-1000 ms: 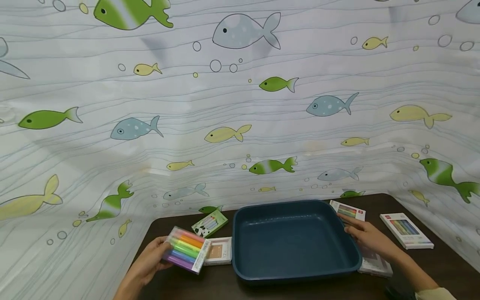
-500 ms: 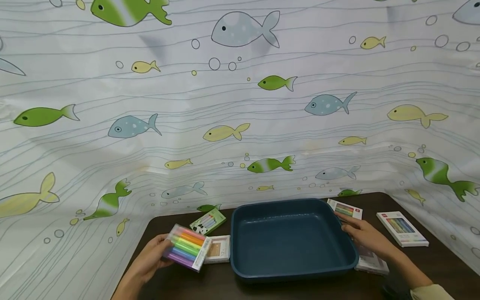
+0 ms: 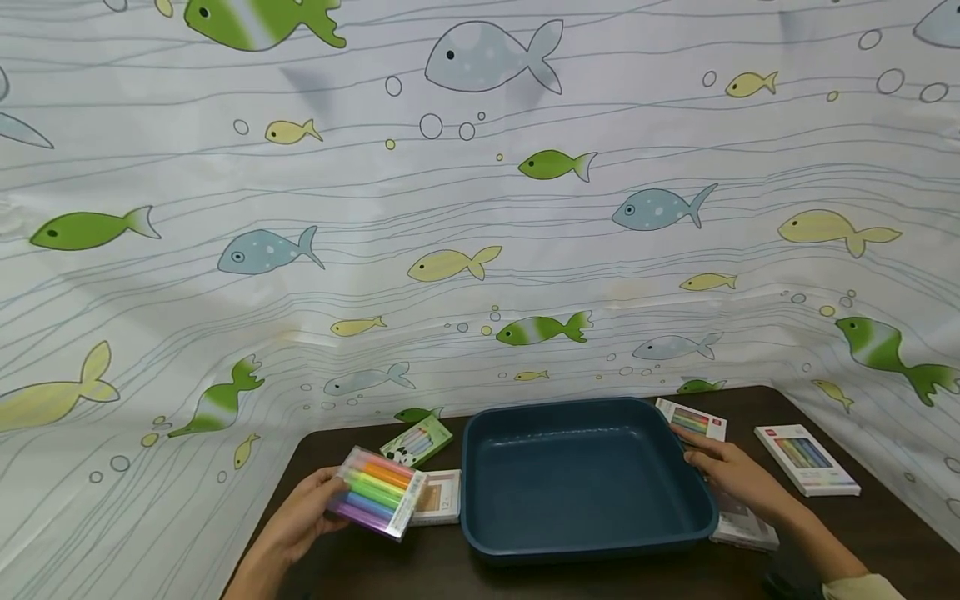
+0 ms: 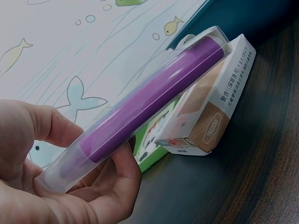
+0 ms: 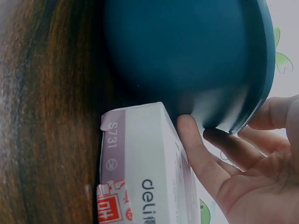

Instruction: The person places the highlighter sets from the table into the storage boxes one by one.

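My left hand [image 3: 300, 512] holds a clear case of thick, rainbow-coloured markers [image 3: 377, 493] by its left end, thumb on top and fingers beneath. In the left wrist view the case is tilted, its purple marker [image 4: 154, 100] nearest the camera. Behind it lie a white and brown box [image 3: 437, 497] and a green box with a panda picture [image 3: 417, 442]. A deep blue tray [image 3: 585, 550] stands in the middle of the table. My right hand [image 3: 731, 475] grips its right rim, thumb over the edge and fingers against the outer wall; the right wrist view shows them touching it.
Right of the tray, a white pencil box [image 3: 693, 421] lies partly behind my right hand. A white and mauve box [image 5: 145, 158] lies beneath my forearm. Farther right is another white pencil box [image 3: 806, 460]. A fish-print cloth [image 3: 480, 208] hangs behind the dark table [image 3: 600, 579].
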The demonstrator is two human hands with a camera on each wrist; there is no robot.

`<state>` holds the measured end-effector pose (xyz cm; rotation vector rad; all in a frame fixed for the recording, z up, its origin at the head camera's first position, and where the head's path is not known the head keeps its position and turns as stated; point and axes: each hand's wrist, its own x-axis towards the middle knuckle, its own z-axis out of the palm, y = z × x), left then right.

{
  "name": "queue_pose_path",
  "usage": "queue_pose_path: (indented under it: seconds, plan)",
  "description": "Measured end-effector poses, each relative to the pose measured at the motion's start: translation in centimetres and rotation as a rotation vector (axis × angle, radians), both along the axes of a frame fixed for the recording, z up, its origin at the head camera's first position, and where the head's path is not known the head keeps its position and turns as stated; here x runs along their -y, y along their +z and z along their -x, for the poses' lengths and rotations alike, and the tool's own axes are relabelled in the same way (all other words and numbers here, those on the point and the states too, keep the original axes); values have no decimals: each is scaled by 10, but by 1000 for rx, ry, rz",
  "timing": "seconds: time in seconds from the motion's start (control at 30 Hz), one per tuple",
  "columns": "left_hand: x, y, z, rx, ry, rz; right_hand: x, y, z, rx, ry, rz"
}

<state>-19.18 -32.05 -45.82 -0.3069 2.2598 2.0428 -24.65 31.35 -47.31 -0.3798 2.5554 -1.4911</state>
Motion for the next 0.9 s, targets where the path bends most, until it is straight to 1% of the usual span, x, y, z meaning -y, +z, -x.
queue_pose_path:
  seconds: [0.13, 0.4, 0.53, 0.73, 0.9]
  plan:
    - [-1, -1, 1, 12, -2, -5, 0, 0, -1, 4, -4, 3]
    - [-6, -2, 4, 11, -8, -13, -2, -1, -1, -22, 24, 12]
    - [-9, -2, 5, 18, -12, -10, -2, -2, -2, -12, 30, 22]
    - [-13, 0, 6, 19, -20, -13, -2, -3, -1, -8, 22, 31]
    - [-15, 3, 7, 22, -22, -17, -4, -4, 1, 5, 36, 51]
